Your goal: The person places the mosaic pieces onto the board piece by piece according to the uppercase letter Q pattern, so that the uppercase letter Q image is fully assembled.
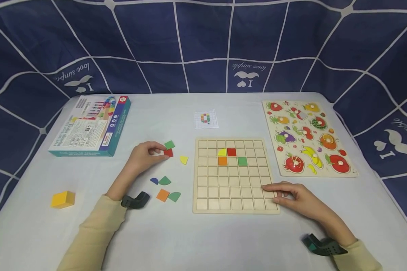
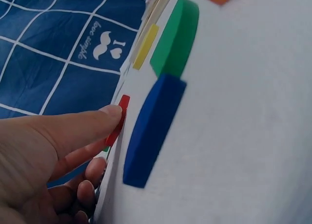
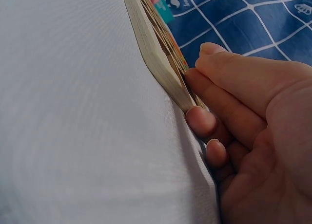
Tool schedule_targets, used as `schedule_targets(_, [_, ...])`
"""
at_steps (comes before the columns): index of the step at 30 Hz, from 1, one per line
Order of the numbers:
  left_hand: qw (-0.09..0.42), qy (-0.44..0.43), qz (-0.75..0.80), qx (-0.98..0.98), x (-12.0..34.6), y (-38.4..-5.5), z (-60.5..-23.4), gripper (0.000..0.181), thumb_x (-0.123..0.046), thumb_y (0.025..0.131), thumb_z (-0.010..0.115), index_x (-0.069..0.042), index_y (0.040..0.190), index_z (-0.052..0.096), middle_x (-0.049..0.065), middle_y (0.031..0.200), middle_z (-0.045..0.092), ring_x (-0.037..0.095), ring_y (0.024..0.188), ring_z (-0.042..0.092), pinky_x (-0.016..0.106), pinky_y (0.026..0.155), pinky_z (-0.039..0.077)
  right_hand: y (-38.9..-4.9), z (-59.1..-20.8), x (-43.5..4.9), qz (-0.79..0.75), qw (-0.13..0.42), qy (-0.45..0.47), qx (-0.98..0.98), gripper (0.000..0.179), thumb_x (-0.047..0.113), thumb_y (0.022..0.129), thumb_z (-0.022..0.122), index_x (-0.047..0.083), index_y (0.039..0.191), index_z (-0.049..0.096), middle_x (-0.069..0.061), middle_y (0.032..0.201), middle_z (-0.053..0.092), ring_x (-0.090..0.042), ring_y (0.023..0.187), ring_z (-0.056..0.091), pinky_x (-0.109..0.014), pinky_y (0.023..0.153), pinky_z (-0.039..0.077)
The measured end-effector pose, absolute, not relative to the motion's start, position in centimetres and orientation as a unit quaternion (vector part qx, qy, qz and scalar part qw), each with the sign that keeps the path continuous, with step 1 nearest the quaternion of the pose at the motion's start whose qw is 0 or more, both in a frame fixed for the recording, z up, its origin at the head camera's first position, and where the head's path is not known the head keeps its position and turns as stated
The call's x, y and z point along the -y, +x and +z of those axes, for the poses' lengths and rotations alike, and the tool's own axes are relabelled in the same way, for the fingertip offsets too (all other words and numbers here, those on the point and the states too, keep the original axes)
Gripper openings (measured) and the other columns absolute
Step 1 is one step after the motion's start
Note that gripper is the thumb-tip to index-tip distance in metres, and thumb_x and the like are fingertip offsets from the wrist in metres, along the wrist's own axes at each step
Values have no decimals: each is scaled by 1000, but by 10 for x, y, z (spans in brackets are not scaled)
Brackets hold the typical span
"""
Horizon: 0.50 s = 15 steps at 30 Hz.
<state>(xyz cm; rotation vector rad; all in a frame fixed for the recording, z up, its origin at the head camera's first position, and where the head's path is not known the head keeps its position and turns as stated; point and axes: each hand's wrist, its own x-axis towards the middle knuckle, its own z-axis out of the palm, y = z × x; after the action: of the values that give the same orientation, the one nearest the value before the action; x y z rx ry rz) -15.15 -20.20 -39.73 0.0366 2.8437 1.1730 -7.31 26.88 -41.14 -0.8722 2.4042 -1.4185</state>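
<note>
In the head view my left hand (image 1: 144, 155) pinches a red square tile (image 1: 169, 153) between thumb and fingers. Just behind it lies a green square tile (image 1: 170, 144). A yellow quarter-round tile (image 1: 184, 160) sits to its right. My right hand (image 1: 296, 196) rests at the near right corner of a wooden grid board (image 1: 236, 203), fingertips touching its edge. On the board are a yellow quarter-round (image 1: 222, 152), a red square (image 1: 231, 152), an orange square (image 1: 222, 161) and a green square (image 1: 242, 161). The left wrist view shows the red tile (image 2: 118, 121) at my thumb tip.
Nearer lie a blue half-round (image 1: 154, 181), green quarter-round (image 1: 164, 181), orange square (image 1: 162, 195) and green leaf-shaped tile (image 1: 174, 196). A pattern card (image 1: 206, 119) lies behind the board. A fruit puzzle (image 1: 308, 139) is at right; a box (image 1: 89, 126) and yellow block (image 1: 63, 199) at left.
</note>
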Motion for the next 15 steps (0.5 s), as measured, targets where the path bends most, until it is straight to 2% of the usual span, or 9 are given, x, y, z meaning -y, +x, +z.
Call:
schedule_targets(9, [14, 14, 381, -924, 199, -151, -400, 22, -13, 79, 76, -4, 98, 68, 9, 91, 61, 25, 84, 48, 35, 73, 40, -73, -408, -268, -484, 106, -301, -815, 38, -1, 81, 69, 6, 119, 64, -1, 94, 63, -11, 77, 49, -24, 63, 41])
schedule_targets(15, [3, 14, 390, -921, 200, -149, -399, 16, -13, 80, 75, -6, 92, 67, 8, 89, 63, 24, 83, 50, 36, 72, 41, -73, -411, -269, -486, 110, -297, -814, 38, -2, 81, 70, 5, 118, 65, -4, 105, 64, -12, 78, 49, -23, 64, 41])
